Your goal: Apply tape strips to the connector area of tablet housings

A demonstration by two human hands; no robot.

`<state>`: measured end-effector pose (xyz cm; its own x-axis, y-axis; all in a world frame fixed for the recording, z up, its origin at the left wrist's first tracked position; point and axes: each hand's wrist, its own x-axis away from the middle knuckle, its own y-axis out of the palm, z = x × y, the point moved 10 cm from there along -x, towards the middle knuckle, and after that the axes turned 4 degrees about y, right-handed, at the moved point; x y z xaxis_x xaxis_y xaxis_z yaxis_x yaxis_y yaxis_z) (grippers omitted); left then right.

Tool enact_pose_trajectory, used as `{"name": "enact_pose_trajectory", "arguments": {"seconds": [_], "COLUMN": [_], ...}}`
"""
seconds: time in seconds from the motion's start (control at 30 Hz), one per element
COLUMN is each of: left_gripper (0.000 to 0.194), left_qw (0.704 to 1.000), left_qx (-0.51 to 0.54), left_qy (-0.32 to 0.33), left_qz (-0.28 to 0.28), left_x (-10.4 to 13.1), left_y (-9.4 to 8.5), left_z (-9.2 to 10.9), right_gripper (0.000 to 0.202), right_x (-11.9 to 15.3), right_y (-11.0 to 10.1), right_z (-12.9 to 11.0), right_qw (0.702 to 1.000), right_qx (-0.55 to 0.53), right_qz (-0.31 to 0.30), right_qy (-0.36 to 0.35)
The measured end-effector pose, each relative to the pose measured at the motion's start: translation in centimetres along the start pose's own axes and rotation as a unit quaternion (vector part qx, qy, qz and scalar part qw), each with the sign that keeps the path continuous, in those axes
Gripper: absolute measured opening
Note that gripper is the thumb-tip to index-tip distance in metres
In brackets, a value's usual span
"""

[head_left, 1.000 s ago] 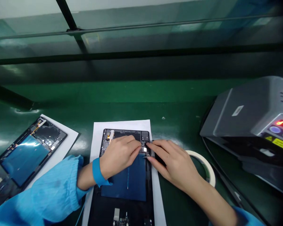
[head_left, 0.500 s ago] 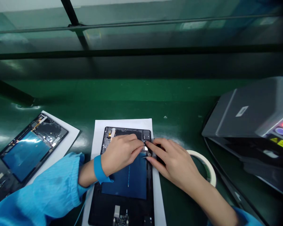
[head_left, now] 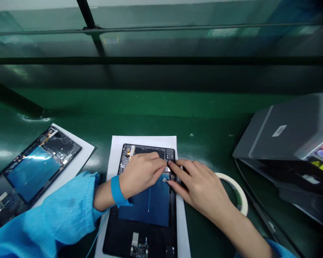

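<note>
My left hand [head_left: 142, 172], with a blue strap at the wrist, reaches over the upper part of an opened tablet [head_left: 138, 231]. Its thumb and index finger are pinched together near the tablet's right edge; whatever lies between them is hidden. From the right comes my right hand [head_left: 201, 182], index finger stretched to a spot beside the left fingertips. The right thumb is apart from that finger, at a small pale piece [head_left: 165, 180] above the blue film-covered battery [head_left: 158, 204]. A circuit board [head_left: 139, 249] shows at the tablet's lower end.
White paper [head_left: 115, 147] lies under the tablet. At left, a second opened tablet [head_left: 33, 175] rests on another sheet. A roll of tape [head_left: 240, 195] sits right of my right hand, near a grey machine [head_left: 282, 132] with a cable. A bar [head_left: 161, 61] crosses behind the green tabletop.
The whole view has shifted slightly, so things appear a little further right. Both hands keep nearly the same place on the tablet; the pale piece by the right thumb shows more clearly.
</note>
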<state>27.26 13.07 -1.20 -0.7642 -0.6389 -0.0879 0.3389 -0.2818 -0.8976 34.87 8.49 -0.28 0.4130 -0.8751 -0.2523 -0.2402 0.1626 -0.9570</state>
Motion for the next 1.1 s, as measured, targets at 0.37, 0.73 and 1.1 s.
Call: {"name": "enact_pose_trajectory", "arguments": {"seconds": [0.37, 0.73, 1.1], "left_gripper": [0.018, 0.019, 0.017], "left_qw": [1.0, 1.0, 1.0], "left_qx": [-0.003, -0.009, -0.01], "left_qy": [-0.003, 0.002, -0.005], "left_qz": [0.004, 0.02, 0.008], "left_x": [0.02, 0.07, 0.09], "left_y": [-0.13, -0.27, 0.04], "left_z": [0.05, 0.06, 0.0], "right_gripper": [0.036, 0.039, 0.038], "right_x": [0.14, 0.3, 0.18], "right_y": [-0.27, 0.43, 0.25], "right_z": [-0.5, 0.17, 0.18], "right_qw": [1.0, 0.999, 0.997], "right_qx": [0.013, -0.05, -0.069], "right_qz": [0.017, -0.01, -0.017], "right_qy": [-0.022, 0.018, 0.013]}}
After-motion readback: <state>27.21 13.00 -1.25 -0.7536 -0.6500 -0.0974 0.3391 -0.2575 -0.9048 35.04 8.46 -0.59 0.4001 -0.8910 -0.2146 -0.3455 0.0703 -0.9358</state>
